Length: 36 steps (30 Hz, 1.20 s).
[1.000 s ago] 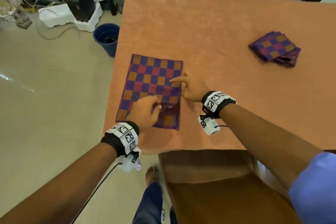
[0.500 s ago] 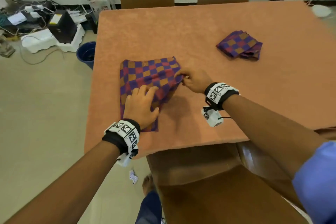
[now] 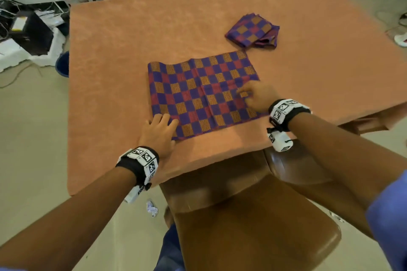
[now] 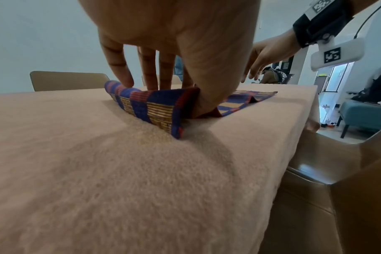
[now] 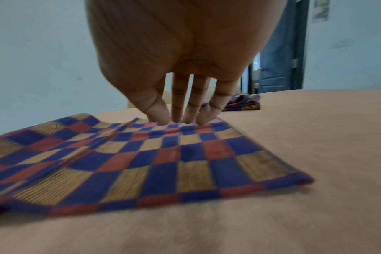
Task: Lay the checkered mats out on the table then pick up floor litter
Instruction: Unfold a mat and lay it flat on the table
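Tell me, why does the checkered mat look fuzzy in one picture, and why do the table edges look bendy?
Right wrist view: the spread mat is smeared, most at its near left edge, likely motion blur; the fingertips are soft too. Left wrist view: sharper, with a dark shadow under the mat's lifted corner. Head view: the wide lens bows the table edges.

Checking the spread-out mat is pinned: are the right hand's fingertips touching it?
Touching. In the right wrist view the right hand's fingertips press down onto the spread mat, with the cloth puckered beneath them and no gap.
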Motion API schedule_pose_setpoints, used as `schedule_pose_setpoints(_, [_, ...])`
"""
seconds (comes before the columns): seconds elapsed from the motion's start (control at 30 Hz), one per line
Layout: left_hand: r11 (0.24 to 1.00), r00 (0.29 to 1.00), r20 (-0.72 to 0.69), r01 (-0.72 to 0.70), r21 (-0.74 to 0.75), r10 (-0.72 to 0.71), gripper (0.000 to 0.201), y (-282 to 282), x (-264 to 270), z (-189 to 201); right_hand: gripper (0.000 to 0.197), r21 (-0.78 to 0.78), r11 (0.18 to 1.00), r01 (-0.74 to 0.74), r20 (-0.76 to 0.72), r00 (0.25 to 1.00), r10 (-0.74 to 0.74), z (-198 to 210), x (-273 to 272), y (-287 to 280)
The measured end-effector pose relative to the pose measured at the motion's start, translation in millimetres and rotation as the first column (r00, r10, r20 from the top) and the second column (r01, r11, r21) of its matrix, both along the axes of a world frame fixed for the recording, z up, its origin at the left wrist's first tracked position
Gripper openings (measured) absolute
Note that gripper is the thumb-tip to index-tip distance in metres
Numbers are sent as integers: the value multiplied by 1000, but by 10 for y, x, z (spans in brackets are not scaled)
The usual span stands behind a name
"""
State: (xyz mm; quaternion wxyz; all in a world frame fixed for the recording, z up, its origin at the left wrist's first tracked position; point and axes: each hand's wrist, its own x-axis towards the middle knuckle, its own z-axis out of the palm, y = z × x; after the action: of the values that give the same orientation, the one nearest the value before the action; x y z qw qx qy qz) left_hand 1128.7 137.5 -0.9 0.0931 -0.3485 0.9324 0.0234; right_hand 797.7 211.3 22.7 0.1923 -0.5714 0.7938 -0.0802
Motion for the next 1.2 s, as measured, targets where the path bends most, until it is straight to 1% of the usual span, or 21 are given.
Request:
schedule_pose_setpoints(0.03, [1000,1000,-10,14,-25,-15,46,-30,-1,13,44,12,995,-99,5,995,99,-32,135,-12])
schedule_pose_setpoints(0.1, [998,999,-46,21,-57,-24,36,-105,-33,81,63,72,963,-261,-18,965,263,-108,434,-43])
schedule_pose_setpoints(0.17, [998,995,-94,14,-63,-20,28,-186,-50,177,83,122,934,-336,-68,936,346,-204,736,-100])
schedule_pose_setpoints(0.2, [998,992,-122,11,-68,-19,24,-229,-42,218,86,137,930,-341,-95,930,355,-250,865,-127])
schedule_pose_setpoints(0.23, [998,989,-150,12,-67,-22,23,-274,-19,245,83,146,933,-329,-110,932,346,-298,956,-155])
schedule_pose_setpoints(0.3, [998,980,-196,24,-59,-35,23,-360,65,292,69,151,942,-298,-132,939,318,-351,1047,-181])
schedule_pose_setpoints(0.33, [997,978,-204,29,-69,-43,23,-393,123,316,65,152,944,-291,-139,940,312,-380,1054,-177])
schedule_pose_setpoints(0.37, [995,978,-203,29,-92,-48,23,-419,188,351,65,155,943,-293,-142,938,315,-394,1055,-159])
schedule_pose_setpoints(0.47, [978,975,-220,-25,-206,-21,21,-472,426,538,77,163,931,-328,-163,921,353,-423,1077,-99])
schedule_pose_setpoints(0.5, [974,972,-236,-35,-225,-19,23,-483,500,587,77,166,927,-337,-181,913,365,-422,1077,-81])
schedule_pose_setpoints(0.53, [969,970,-243,-36,-243,-25,25,-486,577,613,75,167,924,-344,-196,907,373,-418,1085,-64])
schedule_pose_setpoints(0.6, [967,979,-204,-24,-254,-29,18,-452,714,609,67,161,924,-347,-219,900,376,-402,1123,-52])
schedule_pose_setpoints(0.67, [986,991,-132,-29,-166,7,14,-374,815,505,58,139,928,-345,-235,899,369,-392,1169,-56])
schedule_pose_setpoints(0.73, [994,992,-78,-104,-42,100,12,-316,874,382,54,115,932,-344,-230,903,362,-385,1218,-66])
schedule_pose_setpoints(0.8, [977,974,-89,-205,60,209,15,-303,896,270,51,78,939,-336,-199,917,345,-373,1265,-95])
schedule_pose_setpoints(0.87, [945,940,-146,-285,160,308,23,-351,874,209,48,29,952,-304,-145,941,305,-335,1297,-151])
schedule_pose_setpoints(0.93, [909,912,-173,-322,264,373,30,-508,805,158,46,-19,965,-263,-93,961,260,-323,1312,-246])
schedule_pose_setpoints(1.03, [885,898,-211,-298,357,387,39,-898,647,117,49,-66,980,-187,-29,982,186,-326,1327,-456])
schedule_pose_setpoints(1.1, [876,888,-255,-260,406,382,43,-1221,488,112,56,-71,991,-116,-1,993,116,-340,1314,-632])
schedule_pose_setpoints(1.13, [868,888,-258,-246,432,380,46,-1409,396,103,62,-49,995,-86,8,996,86,-357,1298,-729])
schedule_pose_setpoints(1.2, [856,894,-263,-208,473,362,56,-1705,209,125,76,52,998,-47,29,999,46,-362,1237,-866])
